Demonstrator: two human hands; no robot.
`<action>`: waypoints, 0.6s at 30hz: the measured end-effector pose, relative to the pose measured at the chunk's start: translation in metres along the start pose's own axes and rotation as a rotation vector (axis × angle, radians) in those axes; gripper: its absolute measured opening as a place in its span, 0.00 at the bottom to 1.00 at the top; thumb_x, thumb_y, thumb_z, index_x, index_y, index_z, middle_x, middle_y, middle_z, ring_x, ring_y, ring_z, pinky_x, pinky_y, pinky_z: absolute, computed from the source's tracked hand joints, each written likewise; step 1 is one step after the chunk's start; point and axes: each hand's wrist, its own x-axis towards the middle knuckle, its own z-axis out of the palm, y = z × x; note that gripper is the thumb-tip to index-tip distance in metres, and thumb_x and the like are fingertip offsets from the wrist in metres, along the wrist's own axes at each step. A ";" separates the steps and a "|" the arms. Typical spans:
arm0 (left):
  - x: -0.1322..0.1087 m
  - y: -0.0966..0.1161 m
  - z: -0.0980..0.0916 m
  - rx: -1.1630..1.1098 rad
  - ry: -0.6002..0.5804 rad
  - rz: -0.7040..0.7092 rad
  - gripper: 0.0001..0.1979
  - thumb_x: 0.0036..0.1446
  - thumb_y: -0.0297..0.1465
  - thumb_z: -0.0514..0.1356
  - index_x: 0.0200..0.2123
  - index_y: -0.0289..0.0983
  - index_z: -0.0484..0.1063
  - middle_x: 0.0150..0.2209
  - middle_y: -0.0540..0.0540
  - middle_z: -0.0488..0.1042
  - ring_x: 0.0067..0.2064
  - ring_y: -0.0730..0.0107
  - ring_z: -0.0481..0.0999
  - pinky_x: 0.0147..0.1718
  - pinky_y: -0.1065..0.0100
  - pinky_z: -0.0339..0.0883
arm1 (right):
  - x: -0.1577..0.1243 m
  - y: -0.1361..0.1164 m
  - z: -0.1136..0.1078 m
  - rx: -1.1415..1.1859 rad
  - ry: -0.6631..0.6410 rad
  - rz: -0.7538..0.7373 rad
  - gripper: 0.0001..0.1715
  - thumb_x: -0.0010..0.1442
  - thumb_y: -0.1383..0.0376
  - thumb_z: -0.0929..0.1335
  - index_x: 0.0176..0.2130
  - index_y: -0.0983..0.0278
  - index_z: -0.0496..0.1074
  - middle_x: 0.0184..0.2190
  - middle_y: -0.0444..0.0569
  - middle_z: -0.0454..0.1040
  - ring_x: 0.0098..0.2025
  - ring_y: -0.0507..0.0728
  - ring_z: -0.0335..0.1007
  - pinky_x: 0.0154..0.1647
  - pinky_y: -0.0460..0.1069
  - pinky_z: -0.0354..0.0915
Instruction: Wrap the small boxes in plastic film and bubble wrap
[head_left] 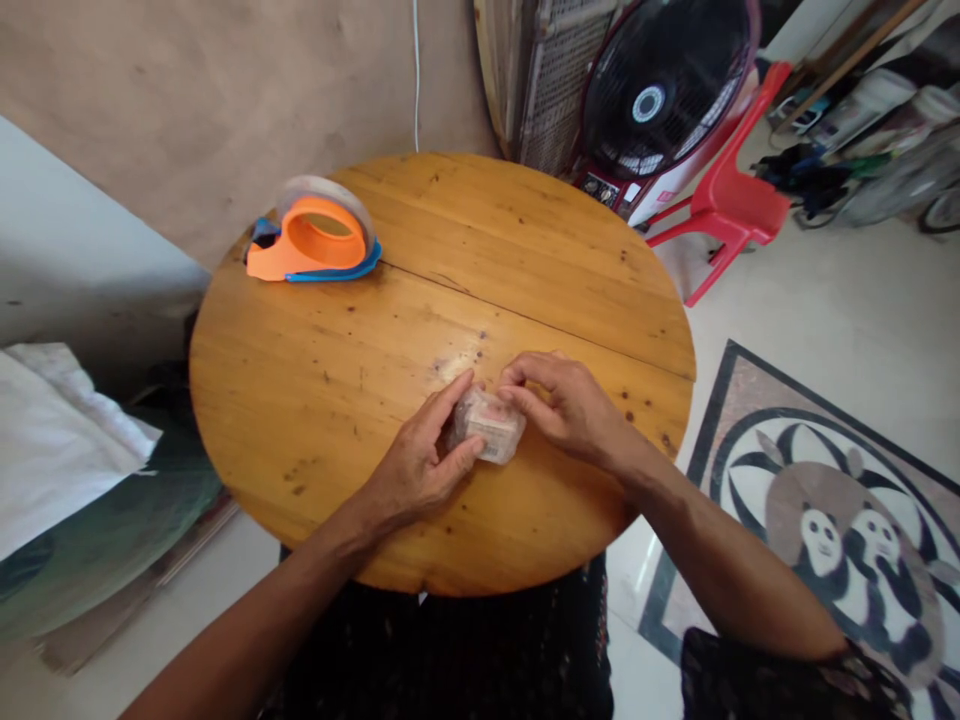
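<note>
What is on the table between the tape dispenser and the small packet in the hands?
Nothing: in the head view only bare wood of the table lies between the tape dispenser and the packet held by the left hand and right hand.

Round table [337,400] of varnished orange-brown wooden planks, marked with dark knots and a seam across the top. A small clear-wrapped rectangular packet [489,424] is seen resting on it, enclosed between the left hand [420,465] and the right hand [574,405]. An orange-and-blue plastic tape dispenser [315,238] is placed well beyond the left hand, near the far edge.
</note>
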 end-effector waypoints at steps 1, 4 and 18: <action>0.000 0.000 0.000 -0.046 -0.010 -0.015 0.33 0.62 0.35 0.61 0.68 0.38 0.56 0.64 0.36 0.66 0.64 0.55 0.69 0.62 0.54 0.66 | -0.001 0.003 -0.003 0.047 0.008 -0.014 0.09 0.67 0.65 0.65 0.35 0.62 0.72 0.34 0.46 0.78 0.37 0.53 0.73 0.43 0.51 0.65; -0.001 -0.003 -0.001 -0.136 -0.041 -0.051 0.35 0.61 0.32 0.61 0.69 0.38 0.54 0.65 0.36 0.65 0.65 0.55 0.68 0.64 0.53 0.64 | -0.009 0.007 -0.010 0.113 -0.009 -0.106 0.10 0.68 0.65 0.64 0.41 0.60 0.75 0.42 0.49 0.79 0.45 0.54 0.75 0.46 0.51 0.68; 0.000 0.001 -0.002 -0.294 -0.106 -0.105 0.40 0.57 0.27 0.61 0.70 0.39 0.51 0.66 0.36 0.63 0.65 0.55 0.67 0.67 0.53 0.58 | -0.021 -0.013 -0.010 -0.319 -0.161 -0.338 0.16 0.69 0.71 0.60 0.41 0.62 0.76 0.38 0.48 0.78 0.38 0.54 0.68 0.44 0.52 0.56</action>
